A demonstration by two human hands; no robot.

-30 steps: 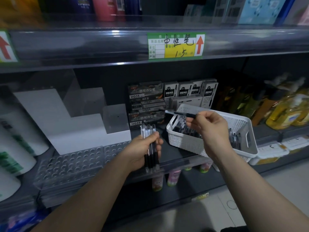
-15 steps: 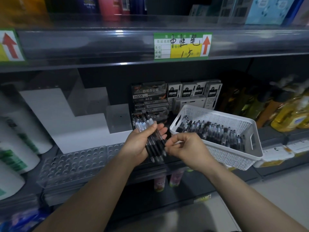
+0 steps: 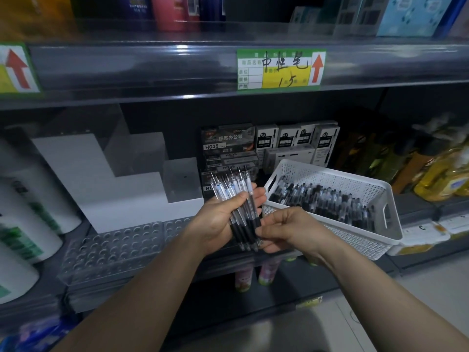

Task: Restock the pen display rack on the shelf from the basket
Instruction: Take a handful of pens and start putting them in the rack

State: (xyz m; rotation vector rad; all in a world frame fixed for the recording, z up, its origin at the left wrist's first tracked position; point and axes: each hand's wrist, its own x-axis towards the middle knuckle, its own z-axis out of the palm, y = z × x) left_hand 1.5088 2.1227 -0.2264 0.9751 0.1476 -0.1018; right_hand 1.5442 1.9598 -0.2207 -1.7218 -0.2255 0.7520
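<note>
At the left end of the shelf point(image 3: 416, 207), white bottles point(image 3: 30, 224) are standing, smooth and rounded. Beside them, along the front edge, the rack point(image 3: 114, 247) is lying. It is a clear, hard plastic tray dotted with round holes, and no pen is standing in the holes that show. A white stepped riser point(image 3: 83, 174) is rising behind it.

Just right of the rack, the left hand point(image 3: 215, 219) is gripping a bundle point(image 3: 236, 199) of slim, clear-barrelled pens with dark rubbery grips, fanned and tilted. The right hand point(image 3: 286, 229) is pinching the bundle's lower ends, fingers curled. By the look of it, the person is sorting the bundle or picking one pen out, with loading not yet begun. The next move is calling for one pen to be singled out, turned upright and dropped into a hole.

Behind the hands, stacked card boxes point(image 3: 228, 146) are standing. At the right, the basket point(image 3: 342, 179), white perforated plastic, is sitting at the front edge, holding many more pens point(image 3: 324, 199).
</note>
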